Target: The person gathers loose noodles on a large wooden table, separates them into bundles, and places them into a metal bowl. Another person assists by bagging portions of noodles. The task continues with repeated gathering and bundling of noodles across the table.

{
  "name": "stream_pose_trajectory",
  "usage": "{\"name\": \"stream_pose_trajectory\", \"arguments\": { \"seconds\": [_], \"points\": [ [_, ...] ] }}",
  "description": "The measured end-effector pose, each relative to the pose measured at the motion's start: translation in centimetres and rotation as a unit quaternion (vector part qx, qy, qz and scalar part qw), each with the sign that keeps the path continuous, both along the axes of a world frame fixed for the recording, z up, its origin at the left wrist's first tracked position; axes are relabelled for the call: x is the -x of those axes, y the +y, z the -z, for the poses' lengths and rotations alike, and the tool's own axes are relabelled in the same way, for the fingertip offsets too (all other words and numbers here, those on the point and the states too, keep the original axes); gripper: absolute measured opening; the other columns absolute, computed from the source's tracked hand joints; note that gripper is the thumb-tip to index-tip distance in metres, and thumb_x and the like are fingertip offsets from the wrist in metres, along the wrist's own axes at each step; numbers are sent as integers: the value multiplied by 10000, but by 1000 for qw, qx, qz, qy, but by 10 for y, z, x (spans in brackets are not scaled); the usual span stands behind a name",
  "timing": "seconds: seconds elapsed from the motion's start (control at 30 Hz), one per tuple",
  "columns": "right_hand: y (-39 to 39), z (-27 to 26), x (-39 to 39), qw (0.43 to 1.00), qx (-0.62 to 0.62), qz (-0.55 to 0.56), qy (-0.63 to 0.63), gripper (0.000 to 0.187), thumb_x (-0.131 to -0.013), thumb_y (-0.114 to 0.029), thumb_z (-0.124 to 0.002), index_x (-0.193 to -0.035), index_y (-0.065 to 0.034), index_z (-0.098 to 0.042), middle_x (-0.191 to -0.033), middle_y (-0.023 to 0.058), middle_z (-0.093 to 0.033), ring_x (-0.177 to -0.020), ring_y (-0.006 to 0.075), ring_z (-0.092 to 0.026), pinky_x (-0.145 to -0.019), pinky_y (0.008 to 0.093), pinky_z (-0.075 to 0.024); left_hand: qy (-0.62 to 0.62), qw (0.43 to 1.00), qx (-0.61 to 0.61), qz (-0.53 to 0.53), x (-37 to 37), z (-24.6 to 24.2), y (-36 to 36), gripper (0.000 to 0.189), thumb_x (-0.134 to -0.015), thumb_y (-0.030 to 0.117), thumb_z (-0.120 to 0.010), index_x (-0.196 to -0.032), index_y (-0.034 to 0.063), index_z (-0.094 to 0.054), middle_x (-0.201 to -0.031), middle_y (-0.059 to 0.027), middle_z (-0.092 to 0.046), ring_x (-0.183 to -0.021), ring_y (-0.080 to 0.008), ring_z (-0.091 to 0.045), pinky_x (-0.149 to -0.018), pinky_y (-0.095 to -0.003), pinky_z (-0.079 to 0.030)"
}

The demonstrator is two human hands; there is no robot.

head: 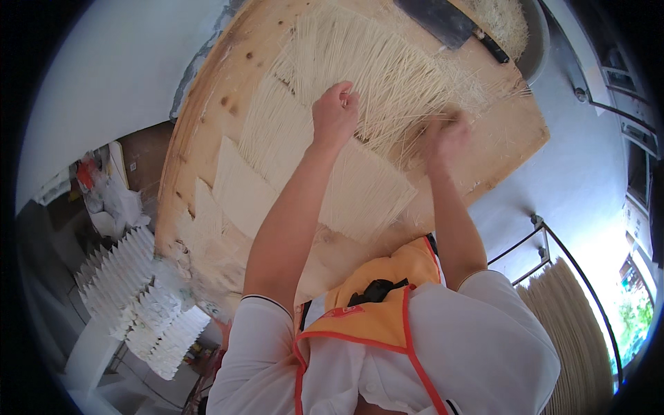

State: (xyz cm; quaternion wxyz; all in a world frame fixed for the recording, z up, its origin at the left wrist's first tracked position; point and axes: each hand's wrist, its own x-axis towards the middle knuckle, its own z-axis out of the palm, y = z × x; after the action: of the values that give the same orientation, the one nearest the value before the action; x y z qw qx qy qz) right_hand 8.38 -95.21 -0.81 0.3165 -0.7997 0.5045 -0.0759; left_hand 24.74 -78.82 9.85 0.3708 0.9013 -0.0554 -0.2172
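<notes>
Dried noodles [384, 67] lie in a wide, loose layer over the upper part of a wooden board, with flatter cut sections [275, 124] below and to the left. My left hand [337, 111] is over the lower edge of the loose noodles, its fingers curled; whether any strand is between them does not show. To its right, my right hand [448, 140] is blurred, at the ragged right ends of the strands; its grip cannot be made out. A cleaver [441, 21] with a black handle rests on the board beyond the noodles.
The wooden board [508, 129] has its edge on the right. A metal bowl [537, 41] of short noodle pieces stands beyond the cleaver. White folded paper stacks [150, 306] are at lower left. Long noodles [570, 332] hang by a metal rack [565, 249] at lower right.
</notes>
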Motion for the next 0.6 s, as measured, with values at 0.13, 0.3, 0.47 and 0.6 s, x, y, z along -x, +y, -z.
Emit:
{"name": "stream_pose_trajectory", "arguments": {
  "seconds": [0.13, 0.3, 0.47, 0.6],
  "points": [
    [60, -17, -62, 996, -37, -33, -68, 945, -833, -371, -775, -1479, 87, -259, -1432, 321, -383, -1333, 456, -357, -1140, 494, -274, -16, 1000, -10, 11, -13, 14, -9, 306, -916, 164, -646, -1190, 32, -677, -1037, -166, -724, -910, -255, -706, -839, -336, -540],
    [61, -8, -135, 970, -68, -20, -231, 1027, -826, -330, -790, -1509, 92, -149, -1492, 334, -311, -1399, 476, -280, -1182, 486, -226, 48, 994, 87, -47, -36, 28, -9, 318, -956, 171, -628, -1241, 38, -671, -1122, -119, -719, -1028, -178, -672, -913, -311, -511],
    [35, -11, -143, 895, -268, 60, -352, 1052, -832, -317, -792, -1512, 105, -109, -1520, 320, -277, -1416, 423, -301, -1188, 458, -232, 174, 954, 219, -105, -57, 26, -20, 369, -1007, 175, -570, -1314, -28, -604, -1296, -116, -639, -1180, -181, -597, -1044, -302, -430],
    [32, -21, -141, 964, -178, 0, -199, 1081, -815, -310, -818, -1518, 95, -104, -1515, 302, -294, -1395, 374, -355, -1169, 426, -273, 240, 936, 252, -59, -62, 18, -30, 541, -1036, 387, -488, -1341, -52, -567, -1354, -156, -593, -1273, -229, -535, -1118, -351, -366]
  ]
}}
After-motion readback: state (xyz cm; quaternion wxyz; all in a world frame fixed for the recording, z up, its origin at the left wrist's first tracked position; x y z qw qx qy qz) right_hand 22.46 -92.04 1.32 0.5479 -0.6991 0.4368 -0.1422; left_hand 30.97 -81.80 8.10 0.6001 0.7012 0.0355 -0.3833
